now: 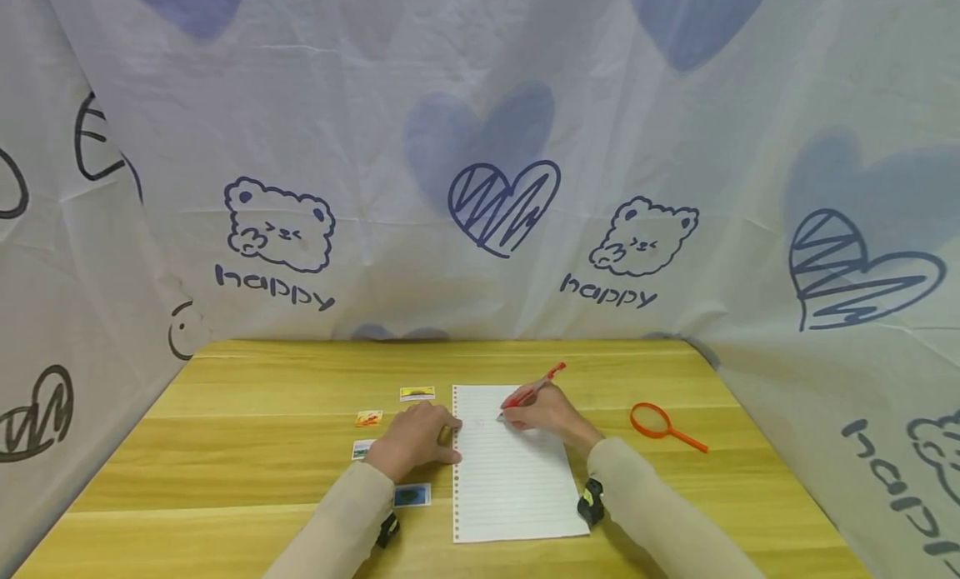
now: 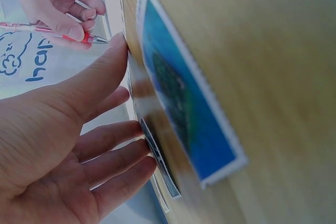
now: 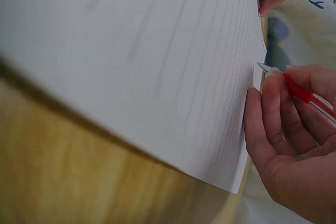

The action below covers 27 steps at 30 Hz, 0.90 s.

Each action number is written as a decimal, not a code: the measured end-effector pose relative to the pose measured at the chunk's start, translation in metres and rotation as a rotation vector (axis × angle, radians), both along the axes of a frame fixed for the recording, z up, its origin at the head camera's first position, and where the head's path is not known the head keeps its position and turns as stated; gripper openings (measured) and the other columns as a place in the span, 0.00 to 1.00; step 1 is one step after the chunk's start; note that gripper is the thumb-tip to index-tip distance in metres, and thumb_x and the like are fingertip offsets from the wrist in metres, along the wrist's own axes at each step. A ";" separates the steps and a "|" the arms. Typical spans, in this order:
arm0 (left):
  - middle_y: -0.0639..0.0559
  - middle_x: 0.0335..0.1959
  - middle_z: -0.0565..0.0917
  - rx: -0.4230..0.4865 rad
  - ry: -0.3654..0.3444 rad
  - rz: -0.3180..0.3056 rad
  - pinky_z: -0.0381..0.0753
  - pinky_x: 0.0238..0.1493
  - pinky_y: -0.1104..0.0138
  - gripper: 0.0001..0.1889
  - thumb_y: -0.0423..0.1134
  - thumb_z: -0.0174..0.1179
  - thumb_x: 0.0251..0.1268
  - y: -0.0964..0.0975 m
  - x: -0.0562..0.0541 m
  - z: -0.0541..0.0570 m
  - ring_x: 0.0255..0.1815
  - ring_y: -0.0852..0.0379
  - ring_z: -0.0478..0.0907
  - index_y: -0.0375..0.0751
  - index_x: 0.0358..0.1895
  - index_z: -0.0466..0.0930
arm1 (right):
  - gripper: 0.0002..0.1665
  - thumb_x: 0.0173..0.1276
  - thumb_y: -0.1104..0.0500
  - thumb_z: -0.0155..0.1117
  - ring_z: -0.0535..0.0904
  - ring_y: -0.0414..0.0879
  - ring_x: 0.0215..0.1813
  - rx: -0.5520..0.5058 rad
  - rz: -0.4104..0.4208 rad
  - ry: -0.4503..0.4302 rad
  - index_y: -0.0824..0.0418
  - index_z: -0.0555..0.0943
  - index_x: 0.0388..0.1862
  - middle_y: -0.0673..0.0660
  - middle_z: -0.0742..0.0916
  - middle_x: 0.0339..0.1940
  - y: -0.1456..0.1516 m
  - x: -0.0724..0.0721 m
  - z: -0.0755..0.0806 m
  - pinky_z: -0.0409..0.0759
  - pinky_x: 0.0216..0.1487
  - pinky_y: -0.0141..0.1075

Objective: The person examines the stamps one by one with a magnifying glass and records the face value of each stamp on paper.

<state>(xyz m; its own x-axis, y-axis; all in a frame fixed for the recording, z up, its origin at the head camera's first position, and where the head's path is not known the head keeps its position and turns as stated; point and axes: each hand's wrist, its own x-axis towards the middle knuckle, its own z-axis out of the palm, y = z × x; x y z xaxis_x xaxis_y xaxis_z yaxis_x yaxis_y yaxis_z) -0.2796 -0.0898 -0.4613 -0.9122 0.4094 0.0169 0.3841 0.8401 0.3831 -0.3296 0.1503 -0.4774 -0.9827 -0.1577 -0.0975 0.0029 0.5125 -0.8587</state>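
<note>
My right hand [image 1: 546, 411] pinches a red pen [image 1: 534, 389] between thumb and fingers, its tip close over the upper part of a lined sheet of paper [image 1: 517, 496]. In the right wrist view the pen [image 3: 298, 88] slants with its metal tip toward the sheet. My left hand [image 1: 420, 436] rests at the sheet's punched left edge, thumb and fingertips right at the holes. In the left wrist view the left hand's fingers [image 2: 110, 140] are spread and relaxed, with a blue stamp-like picture card [image 2: 181, 93] lying beside them.
Left of the sheet lie a yellow picture card [image 1: 417, 393], a red-and-yellow card [image 1: 369, 418], a landscape card [image 1: 362, 449] and a blue card [image 1: 412, 495]. An orange magnifying glass [image 1: 660, 425] lies to the right. A printed cloth [image 1: 390, 229] hangs behind the wooden table [image 1: 225, 446].
</note>
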 end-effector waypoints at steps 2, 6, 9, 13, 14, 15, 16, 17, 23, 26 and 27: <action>0.44 0.57 0.88 0.004 0.000 0.000 0.82 0.58 0.46 0.27 0.47 0.80 0.52 0.000 0.000 0.000 0.57 0.42 0.82 0.42 0.56 0.88 | 0.06 0.63 0.63 0.76 0.85 0.41 0.30 -0.005 0.000 -0.005 0.62 0.90 0.38 0.55 0.91 0.31 0.001 0.000 0.000 0.87 0.36 0.33; 0.44 0.58 0.88 0.005 0.000 0.000 0.82 0.58 0.46 0.26 0.46 0.80 0.53 0.000 0.001 0.001 0.57 0.42 0.82 0.42 0.56 0.88 | 0.06 0.63 0.62 0.76 0.85 0.42 0.31 -0.018 0.007 -0.013 0.62 0.90 0.39 0.54 0.91 0.32 0.004 0.001 -0.001 0.87 0.37 0.33; 0.44 0.58 0.88 0.002 -0.002 0.002 0.82 0.58 0.45 0.27 0.46 0.80 0.53 0.000 0.001 0.001 0.57 0.42 0.82 0.42 0.56 0.88 | 0.07 0.63 0.62 0.76 0.85 0.41 0.31 -0.020 0.008 -0.012 0.62 0.90 0.39 0.54 0.91 0.32 0.005 0.001 -0.001 0.87 0.37 0.33; 0.44 0.58 0.88 0.001 -0.002 -0.001 0.82 0.57 0.46 0.27 0.47 0.80 0.53 0.000 0.000 0.000 0.57 0.42 0.82 0.42 0.56 0.88 | 0.07 0.63 0.62 0.76 0.85 0.41 0.31 -0.023 0.001 -0.009 0.62 0.91 0.39 0.54 0.91 0.32 0.005 0.001 -0.001 0.87 0.37 0.33; 0.44 0.58 0.88 0.002 0.000 -0.003 0.83 0.57 0.46 0.27 0.47 0.80 0.53 0.000 0.000 0.000 0.57 0.42 0.83 0.42 0.56 0.88 | 0.07 0.63 0.62 0.76 0.85 0.41 0.31 -0.025 -0.002 -0.007 0.62 0.91 0.39 0.54 0.91 0.32 0.005 0.001 -0.001 0.87 0.37 0.33; 0.44 0.58 0.88 0.002 0.002 -0.005 0.83 0.57 0.46 0.27 0.47 0.80 0.53 0.000 0.000 0.000 0.57 0.42 0.83 0.42 0.56 0.88 | 0.06 0.63 0.62 0.76 0.85 0.41 0.31 -0.024 -0.006 -0.006 0.61 0.91 0.39 0.54 0.91 0.32 0.005 0.001 -0.002 0.87 0.37 0.33; 0.44 0.58 0.88 0.003 0.002 -0.006 0.83 0.56 0.46 0.27 0.47 0.80 0.52 0.000 -0.001 0.000 0.56 0.42 0.83 0.42 0.56 0.88 | 0.06 0.63 0.62 0.76 0.85 0.41 0.31 -0.019 -0.010 0.000 0.61 0.91 0.39 0.54 0.91 0.32 0.005 0.001 -0.002 0.87 0.37 0.33; 0.43 0.58 0.88 0.003 0.003 -0.008 0.83 0.56 0.46 0.27 0.47 0.80 0.52 0.000 -0.001 0.000 0.57 0.42 0.83 0.42 0.56 0.88 | 0.06 0.63 0.62 0.77 0.85 0.41 0.31 -0.014 -0.017 0.001 0.61 0.91 0.38 0.54 0.91 0.32 0.005 0.001 -0.002 0.87 0.37 0.33; 0.44 0.58 0.88 0.007 0.005 -0.010 0.83 0.57 0.45 0.27 0.47 0.80 0.52 -0.001 -0.001 -0.001 0.57 0.41 0.83 0.42 0.56 0.88 | 0.05 0.63 0.61 0.77 0.84 0.41 0.31 0.019 -0.060 0.000 0.60 0.91 0.38 0.54 0.91 0.33 0.003 0.001 -0.002 0.87 0.37 0.32; 0.44 0.58 0.88 0.006 0.007 -0.012 0.83 0.56 0.46 0.27 0.47 0.80 0.53 -0.001 -0.001 -0.002 0.57 0.41 0.83 0.42 0.56 0.88 | 0.06 0.62 0.60 0.77 0.84 0.41 0.31 0.041 -0.043 0.001 0.59 0.91 0.37 0.53 0.91 0.32 0.003 0.001 -0.001 0.86 0.37 0.32; 0.44 0.58 0.88 0.006 0.007 -0.013 0.83 0.56 0.46 0.27 0.47 0.80 0.53 -0.001 -0.002 -0.002 0.57 0.41 0.83 0.42 0.56 0.88 | 0.06 0.62 0.60 0.78 0.84 0.41 0.31 0.048 -0.030 0.002 0.59 0.91 0.37 0.52 0.91 0.31 0.003 0.001 -0.001 0.85 0.37 0.32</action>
